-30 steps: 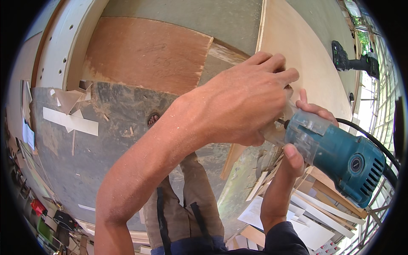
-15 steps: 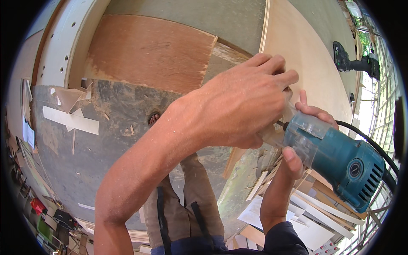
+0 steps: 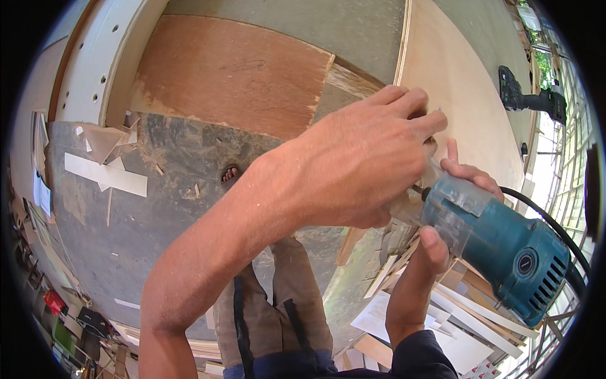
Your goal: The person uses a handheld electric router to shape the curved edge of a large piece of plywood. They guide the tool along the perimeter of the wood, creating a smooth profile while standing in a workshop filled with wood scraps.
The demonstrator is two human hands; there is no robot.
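Observation:
A teal corded trim router with a cloudy, clear plastic base lies tilted in front of me, its vented end toward the lower right. My right hand grips it from beneath at the clear housing, thumb on the near side and fingers on the far side. My left hand reaches across from the left and curls over the clear base at the bit end. A dark shaft shows between that hand and the motor body. The left fingertips are mostly hidden, as is the very end of the base.
Beyond the hands a pale plywood panel rests on a grey surface, with a cordless drill to its right. A reddish plywood sheet lies further left. White offcuts litter the floor, and stacked strips lie at lower right.
The router's vented end has dipped slightly toward the bottom of the view. Both hands keep their hold, with the left one shifted only a little.

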